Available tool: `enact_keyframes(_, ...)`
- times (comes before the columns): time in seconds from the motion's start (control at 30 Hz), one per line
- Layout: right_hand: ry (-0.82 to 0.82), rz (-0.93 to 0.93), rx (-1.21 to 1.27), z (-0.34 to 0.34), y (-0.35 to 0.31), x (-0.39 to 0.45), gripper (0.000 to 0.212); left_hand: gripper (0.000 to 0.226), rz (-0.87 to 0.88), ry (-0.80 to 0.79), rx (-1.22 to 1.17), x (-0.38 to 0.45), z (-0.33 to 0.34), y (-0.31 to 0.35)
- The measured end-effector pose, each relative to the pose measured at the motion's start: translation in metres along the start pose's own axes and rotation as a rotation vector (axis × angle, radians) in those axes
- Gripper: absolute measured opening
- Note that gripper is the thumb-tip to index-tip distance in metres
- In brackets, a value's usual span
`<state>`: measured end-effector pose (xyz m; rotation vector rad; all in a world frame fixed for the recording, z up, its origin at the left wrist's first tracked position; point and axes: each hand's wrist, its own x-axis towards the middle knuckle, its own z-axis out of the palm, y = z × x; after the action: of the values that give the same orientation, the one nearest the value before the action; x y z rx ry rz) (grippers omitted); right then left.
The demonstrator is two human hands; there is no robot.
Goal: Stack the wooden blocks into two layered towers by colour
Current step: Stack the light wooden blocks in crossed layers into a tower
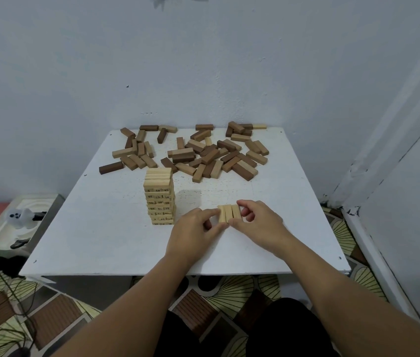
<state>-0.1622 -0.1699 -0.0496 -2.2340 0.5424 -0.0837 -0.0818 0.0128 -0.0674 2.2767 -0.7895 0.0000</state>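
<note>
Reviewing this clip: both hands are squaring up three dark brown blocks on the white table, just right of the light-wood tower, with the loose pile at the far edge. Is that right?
Not quite. The head view shows the three blocks between the left hand and right hand are light wood, not dark brown. The rest holds: they sit on the white table, right of the light-wood tower, with the loose pile at the far edge.

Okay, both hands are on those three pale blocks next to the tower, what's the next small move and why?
Probably lift the three pale blocks together and set them on the pale tower. The left hand and right hand pinch them side by side as one layer, the tower is beside them, and its top looks flat.
</note>
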Motion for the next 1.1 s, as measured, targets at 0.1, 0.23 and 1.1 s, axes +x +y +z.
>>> enact_keyframes(0.1, -0.087, -0.047, -0.031, -0.011, 0.004, -0.001, 0.075, 0.056, -0.036, -0.015, -0.049, 0.001, -0.001, 0.001)
enact_keyframes(0.23, -0.106, -0.104, -0.237, -0.024, 0.005, 0.009, 0.078, 0.063, -0.091, -0.043, -0.096, 0.003, -0.003, 0.003)
enact_keyframes(1.1, -0.163, -0.056, -0.103, -0.023, 0.010, 0.019, 0.052, 0.055, -0.264, -0.463, -0.099, 0.048, -0.016, 0.008)
